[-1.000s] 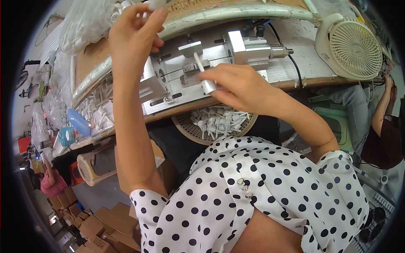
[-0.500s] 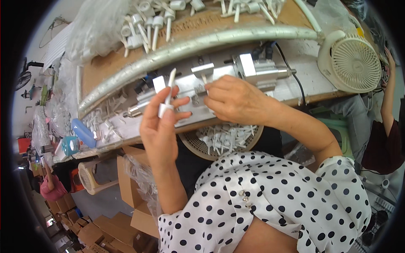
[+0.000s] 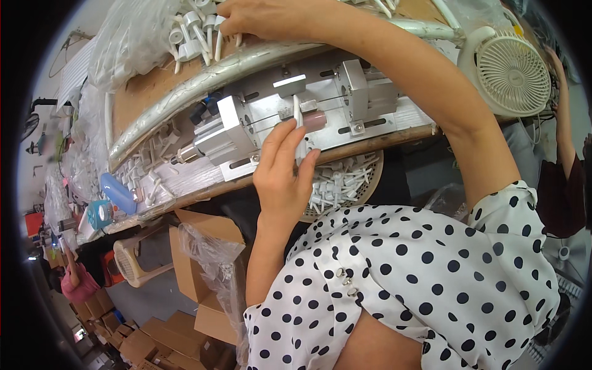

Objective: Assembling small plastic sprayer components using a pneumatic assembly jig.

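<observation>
My left hand (image 3: 282, 166) is closed on a white capped stick (image 3: 299, 120), a thin stem with a round cap. Its stem points away from me into the middle of a metal clamping fixture (image 3: 234, 129), next to a small upright plate (image 3: 289, 85) and a pinkish cylinder (image 3: 315, 121). The cap end is partly hidden by my fingers. Stretched across the bench, my right hand (image 3: 259, 18) has its fingers curled at a pile of similar white capped sticks (image 3: 192, 31). Whatever its fingertips pinch is hidden.
A plastic-wrapped curved rail (image 3: 185, 98) borders the cardboard-lined area. Below the bench edge sits a round basket (image 3: 374, 179) of capped sticks. A white fan (image 3: 512, 77) stands at right, an open carton (image 3: 188, 259) at lower left. Other people are at both sides.
My left hand has brought its capped stick rightward to the fixture's middle. My right hand has left the fixture and reached far and left to the pile.
</observation>
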